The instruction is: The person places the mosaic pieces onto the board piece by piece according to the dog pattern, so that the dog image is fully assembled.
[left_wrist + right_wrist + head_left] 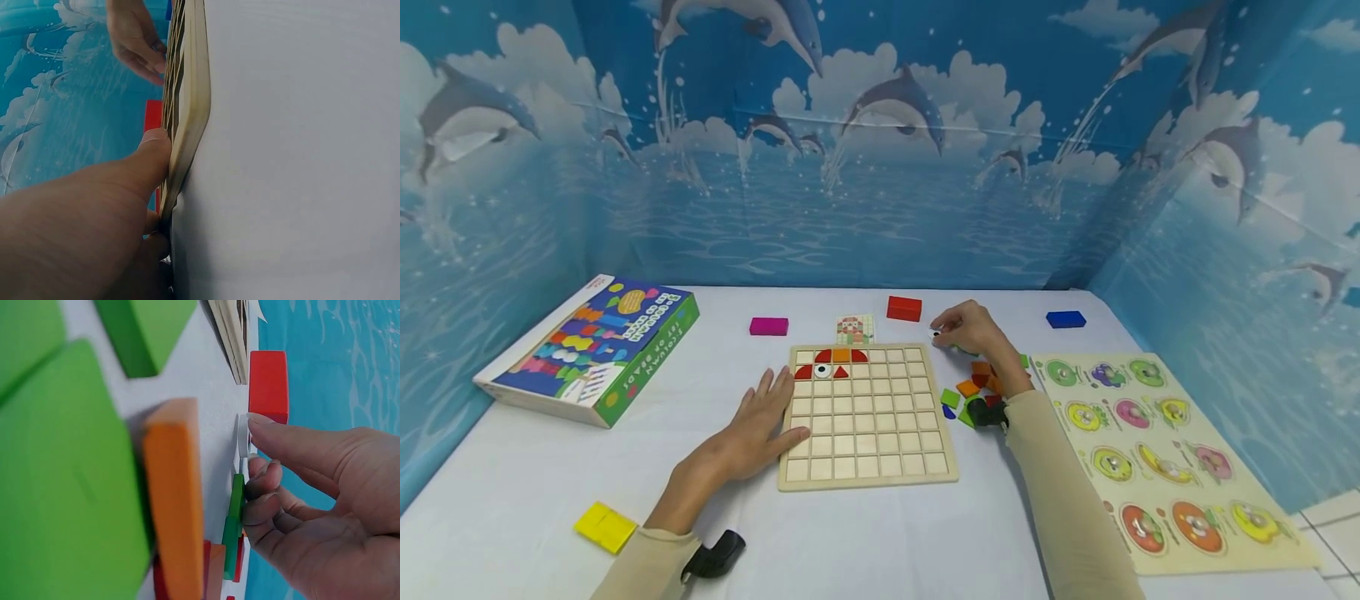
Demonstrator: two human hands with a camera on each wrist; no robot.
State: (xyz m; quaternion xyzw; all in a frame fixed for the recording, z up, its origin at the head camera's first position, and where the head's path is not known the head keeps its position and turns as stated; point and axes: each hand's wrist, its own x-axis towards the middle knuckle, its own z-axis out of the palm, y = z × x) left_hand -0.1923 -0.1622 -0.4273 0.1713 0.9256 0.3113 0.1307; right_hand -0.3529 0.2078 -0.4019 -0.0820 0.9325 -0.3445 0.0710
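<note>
A wooden grid board (865, 425) lies on the white table. In its upper left squares sit red quarter-round pieces (803, 372), an orange square (841, 355), a red triangle (841, 372) and a round white eye piece (822, 371). My left hand (752, 429) rests on the board's left edge with fingers spread; the left wrist view shows the thumb (153, 153) against that edge. Beyond the board's upper right corner, my right hand (970, 327) pinches another round white eye piece (244, 435) low over the table. Green pieces (234, 528) lie just under its curled fingers.
Loose coloured pieces (967, 388) are scattered right of the board, beside a fruit puzzle board (1120, 433). A picture card (855, 329) lies behind the grid. Red (904, 308), magenta (769, 326), blue (1066, 319) and yellow (605, 527) blocks and a toy box (598, 346) stand around.
</note>
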